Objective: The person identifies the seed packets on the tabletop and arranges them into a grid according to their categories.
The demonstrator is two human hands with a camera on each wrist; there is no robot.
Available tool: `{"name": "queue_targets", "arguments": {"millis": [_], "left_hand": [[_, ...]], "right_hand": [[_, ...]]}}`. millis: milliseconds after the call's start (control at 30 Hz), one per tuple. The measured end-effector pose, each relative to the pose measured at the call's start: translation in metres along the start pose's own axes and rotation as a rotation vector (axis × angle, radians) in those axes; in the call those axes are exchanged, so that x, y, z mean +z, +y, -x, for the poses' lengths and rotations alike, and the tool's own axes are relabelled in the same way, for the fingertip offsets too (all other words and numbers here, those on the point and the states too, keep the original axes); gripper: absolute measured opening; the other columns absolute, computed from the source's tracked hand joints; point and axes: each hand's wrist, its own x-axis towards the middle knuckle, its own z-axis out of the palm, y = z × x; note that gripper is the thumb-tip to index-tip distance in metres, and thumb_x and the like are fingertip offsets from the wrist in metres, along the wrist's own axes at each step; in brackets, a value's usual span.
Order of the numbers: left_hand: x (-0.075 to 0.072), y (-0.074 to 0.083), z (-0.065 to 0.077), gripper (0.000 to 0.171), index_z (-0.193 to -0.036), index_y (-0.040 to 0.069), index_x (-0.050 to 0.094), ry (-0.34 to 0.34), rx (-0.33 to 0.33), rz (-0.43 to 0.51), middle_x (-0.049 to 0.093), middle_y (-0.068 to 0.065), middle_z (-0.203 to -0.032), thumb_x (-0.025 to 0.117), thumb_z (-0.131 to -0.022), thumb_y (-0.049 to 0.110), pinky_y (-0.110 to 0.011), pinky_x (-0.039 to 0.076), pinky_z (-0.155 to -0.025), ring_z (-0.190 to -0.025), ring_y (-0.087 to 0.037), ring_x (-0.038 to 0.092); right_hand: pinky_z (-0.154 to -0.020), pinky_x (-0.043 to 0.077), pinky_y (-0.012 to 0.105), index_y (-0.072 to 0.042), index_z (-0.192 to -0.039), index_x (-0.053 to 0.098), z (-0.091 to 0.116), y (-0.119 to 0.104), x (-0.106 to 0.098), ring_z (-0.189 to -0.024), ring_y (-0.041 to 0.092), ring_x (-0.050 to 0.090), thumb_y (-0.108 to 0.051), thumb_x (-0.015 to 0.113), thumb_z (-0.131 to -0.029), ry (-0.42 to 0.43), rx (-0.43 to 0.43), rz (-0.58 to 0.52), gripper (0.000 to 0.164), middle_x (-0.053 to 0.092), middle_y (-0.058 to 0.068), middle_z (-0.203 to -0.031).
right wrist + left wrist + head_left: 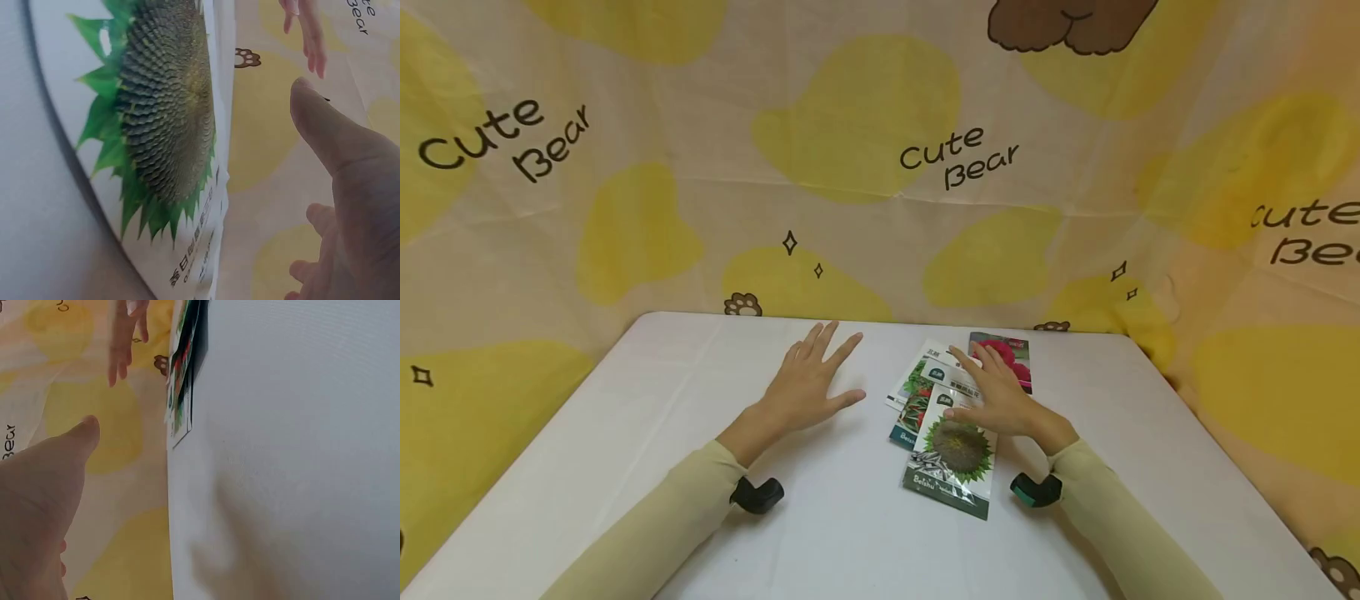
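Observation:
My left hand [808, 387] is held above the white table with its fingers spread, holding nothing. Over the pile of seed packets, my right hand [1003, 396] hovers with fingers extended and apart. On top of the pile lies a sunflower seed packet [955, 450] with a green lower band; the right wrist view shows its printed seed head [169, 100] close up. Beneath it is a packet with red and green pictures [913, 417], and under that a white packet with green leaves [916, 382]. A packet with pink-red flowers [1018, 354] lies behind, partly hidden by the right hand.
The white table [820, 542] has a rounded far edge. Behind and to both sides hangs a beige and yellow cloth [865, 108] printed with "Cute Bear". A black wrist device [758, 495] sits under the left sleeve, another black device [1036, 489] under the right.

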Motion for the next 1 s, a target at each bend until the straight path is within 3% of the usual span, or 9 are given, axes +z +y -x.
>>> {"name": "queue_targets", "arguments": {"millis": [433,733,1000], "left_hand": [[0.016,0.015,-0.010,0.082,-0.162,0.029,0.024,-0.040,0.070,0.090,0.022,-0.016,-0.168,0.062,-0.094,0.056,-0.063,0.029,-0.117,-0.156,-0.040,0.019],[0.022,0.026,-0.016,0.080,-0.162,0.029,0.024,-0.135,0.111,0.185,0.021,-0.014,-0.169,0.063,-0.095,0.051,-0.065,0.027,-0.117,-0.156,-0.042,0.018],[0.026,0.036,-0.022,0.081,-0.162,0.029,0.023,-0.230,0.126,0.202,0.020,-0.011,-0.170,0.062,-0.095,0.054,-0.064,0.027,-0.118,-0.156,-0.041,0.017]], "right_hand": [[-0.107,0.019,0.082,-0.016,-0.160,0.030,0.013,0.010,0.007,-0.150,0.058,0.013,-0.053,0.079,-0.080,-0.052,-0.047,-0.038,0.100,0.022,0.026,-0.165],[-0.108,0.017,0.082,-0.013,-0.158,0.033,0.016,0.012,0.010,-0.149,0.062,0.013,-0.052,0.080,-0.080,-0.079,-0.067,-0.060,0.100,0.025,0.029,-0.163],[-0.111,0.015,0.080,-0.017,-0.158,0.034,0.016,0.014,0.011,-0.151,0.057,0.012,-0.052,0.080,-0.079,-0.121,-0.029,-0.061,0.099,0.023,0.028,-0.164]]}}
